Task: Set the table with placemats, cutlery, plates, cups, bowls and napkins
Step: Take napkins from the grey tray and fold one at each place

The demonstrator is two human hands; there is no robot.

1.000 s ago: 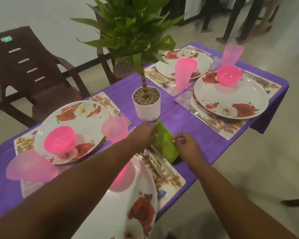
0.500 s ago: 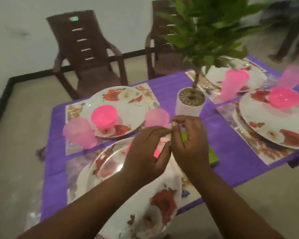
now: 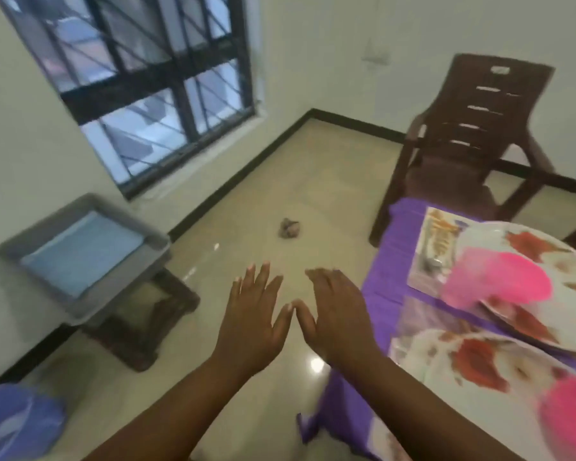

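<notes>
Beige tiled floor point(image 3: 246, 207) under white walls, with a barred window point(image 3: 153, 84) far ahead-left of both hands. Left hand point(image 3: 251, 322) and right hand point(image 3: 335, 319) held out flat above the floor, palms down, fingers straight and slightly spread, holding nothing; thumb tips meeting or nearly so between them. Purple tablecloth point(image 3: 379, 294) just right of the right hand, draped over the table edge. Floral placemat point(image 3: 429, 247) on the cloth, further right and ahead of the right hand, under a floral plate point(image 3: 552, 281) with a blurred pink cup or bowl point(image 3: 496, 284) over its near edge. Second floral plate point(image 3: 473, 364) right of the right forearm, on a second mat, with another pink vessel point(image 3: 569, 420) at the frame's right edge. Brown plastic chair point(image 3: 479, 128) beyond the table, ahead-right. Grey tray with blue lining point(image 3: 80, 251) on a dark stool, left of the left hand. Small crumpled object point(image 3: 290, 227) on the floor ahead of the hands; identity unclear. Blue-violet item point(image 3: 17, 424) at lower left; motion blur throughout.
</notes>
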